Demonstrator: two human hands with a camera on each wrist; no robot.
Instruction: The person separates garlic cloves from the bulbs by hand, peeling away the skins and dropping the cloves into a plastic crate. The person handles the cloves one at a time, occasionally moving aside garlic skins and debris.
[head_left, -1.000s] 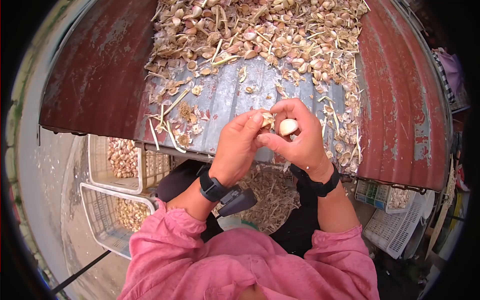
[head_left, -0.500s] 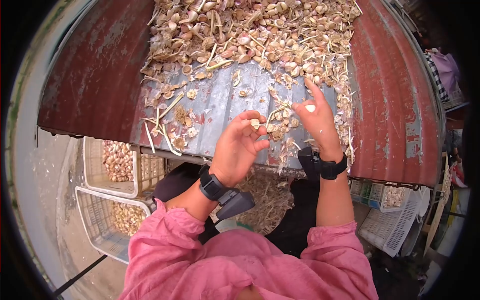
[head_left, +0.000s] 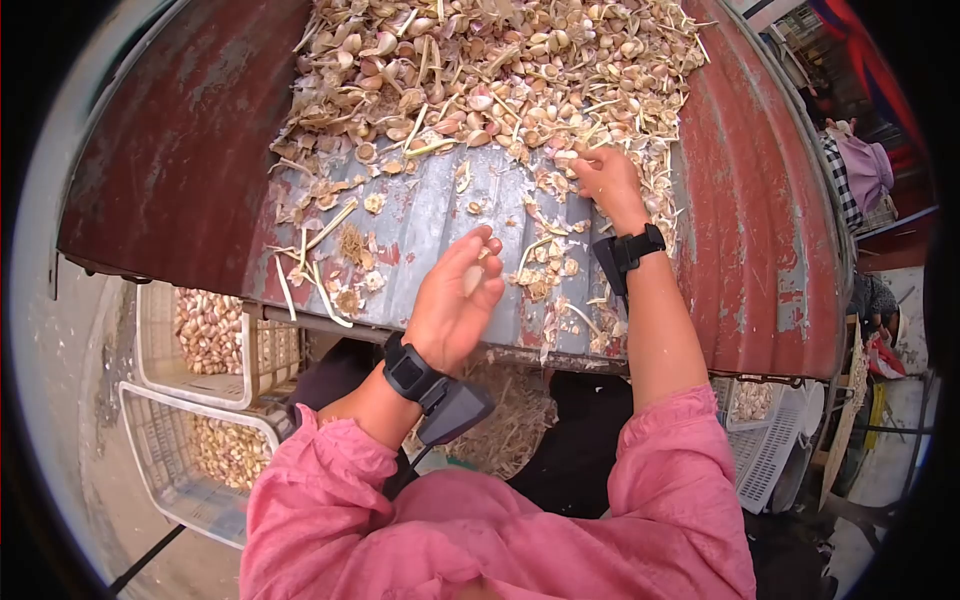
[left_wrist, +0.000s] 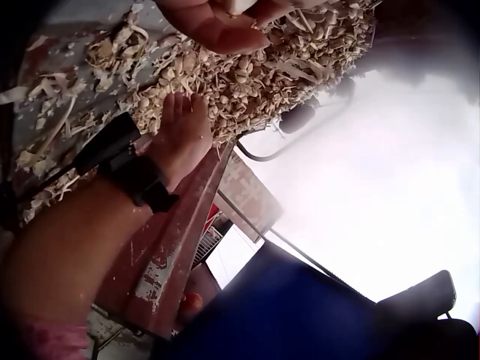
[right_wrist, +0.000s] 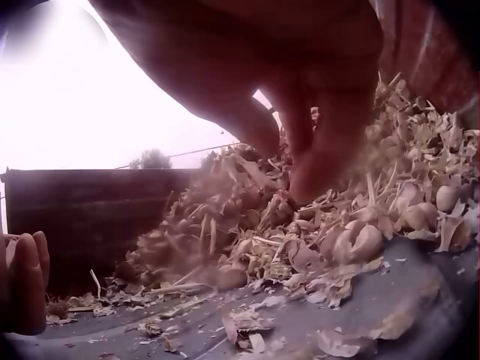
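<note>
A rusty red corrugated metal sheet [head_left: 200, 130], worn grey down its middle, serves as the work surface, with a broad heap of garlic cloves [head_left: 480, 70] and dry skins spread across its far part. The right hand [head_left: 605, 180] reaches into the near edge of that heap, fingers curled down among the cloves; whether it has one pinched cannot be told. The left hand [head_left: 455, 295] hovers above the bare grey strip, well short of the heap, fingers loosely bent, with a small pale piece [head_left: 472, 278] lying in its palm. White plastic crates [head_left: 150, 340] holding garlic stand below the sheet's left edge.
</note>
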